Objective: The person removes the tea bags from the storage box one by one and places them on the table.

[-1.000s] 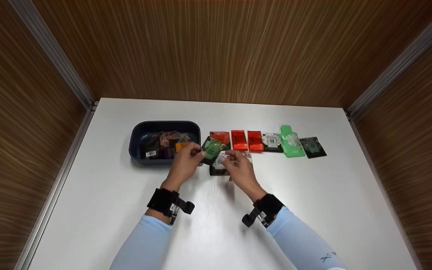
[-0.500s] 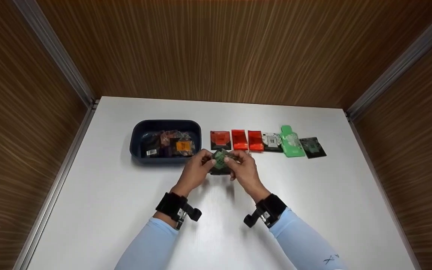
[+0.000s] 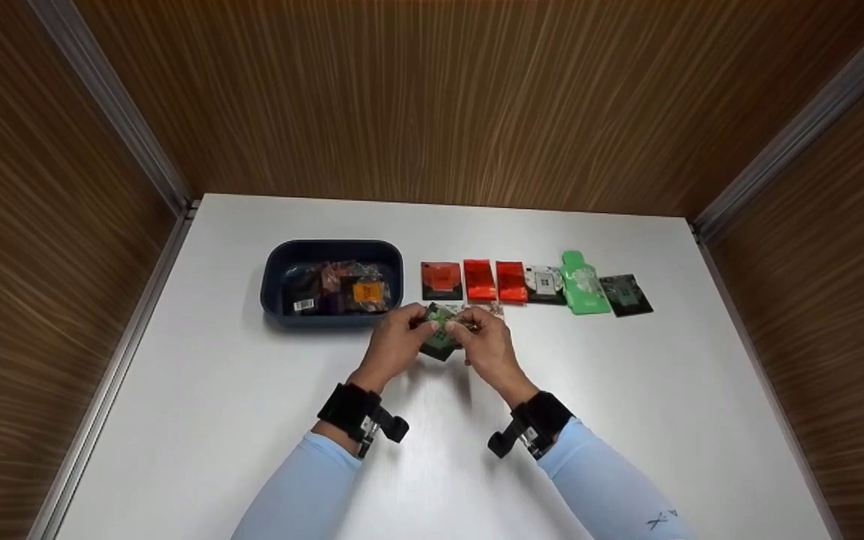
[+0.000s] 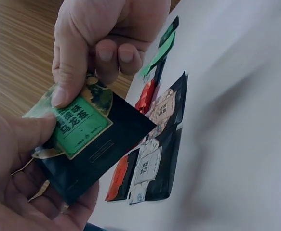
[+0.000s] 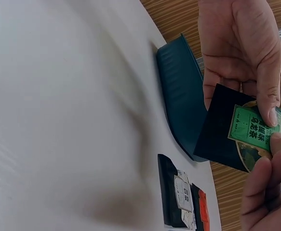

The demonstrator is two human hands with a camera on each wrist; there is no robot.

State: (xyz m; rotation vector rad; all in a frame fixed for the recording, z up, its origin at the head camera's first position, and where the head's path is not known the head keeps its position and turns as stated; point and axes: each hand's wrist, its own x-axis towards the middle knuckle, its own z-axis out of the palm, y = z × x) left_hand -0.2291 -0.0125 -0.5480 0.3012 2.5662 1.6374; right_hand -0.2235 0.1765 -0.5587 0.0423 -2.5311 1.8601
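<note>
Pinching a green-and-black packet (image 3: pixel 439 343), the left hand (image 3: pixel 393 342) and right hand (image 3: pixel 490 349) sit below centre in the head view, a dark-blue tray (image 3: pixel 327 322) to their upper left. In the left-wrist view it is left of centre, 2 pale-labelled packets (image 4: pixel 147 168) to its right; in the right-wrist view, right of centre.

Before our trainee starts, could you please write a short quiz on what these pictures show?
1. Multiple choice: what do the left hand and right hand both pinch? a) a plain red packet; b) a dark packet with a green label; c) an orange-labelled packet.
2. True or false: in the head view, the dark blue tray stands right of the red packets.
3. Short answer: in the head view, which packet lies between the white-and-black packet and the black packet at the far right?

Key: 1 b; 2 false, it stands left of them; 3 the bright green packet.
</note>
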